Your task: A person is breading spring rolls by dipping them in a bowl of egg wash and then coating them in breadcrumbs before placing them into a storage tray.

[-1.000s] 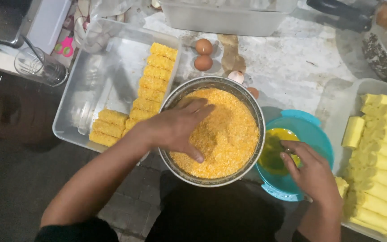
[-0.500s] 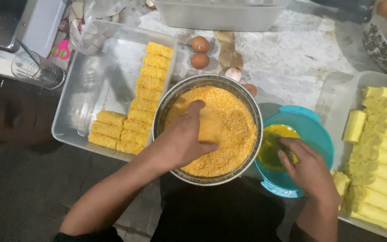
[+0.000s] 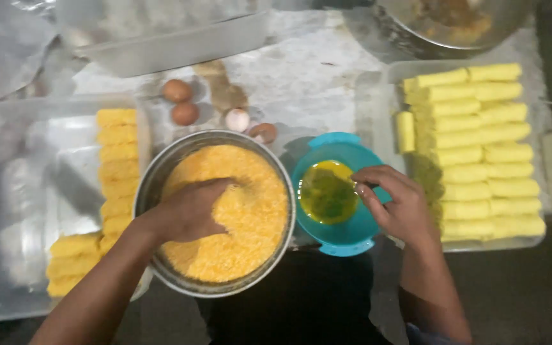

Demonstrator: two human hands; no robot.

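Low in the frame, the left hand [image 3: 190, 211] is pushed into the orange breadcrumbs [image 3: 237, 217] in the round metal bowl [image 3: 154, 169]; its fingers are dug in, so what is held cannot be told. The right hand [image 3: 397, 204] is curled loosely over the blue bowl of beaten egg [image 3: 346, 236], holding nothing seen. A coating step seems in hand. Coated rolls [image 3: 117, 153] are lined up at left, plain yellow rolls [image 3: 480, 153] at right, eggs [image 3: 180, 102] higher up.

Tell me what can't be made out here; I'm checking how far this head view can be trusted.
- Left hand: fingertips buried in the orange crumbs, so any piece under them is hidden.
- Right hand: too blurred to tell whether its fingers pinch something over the blue bowl.
- Metal pot: cut off by the top edge.
- Left tray: far corner under clear plastic.
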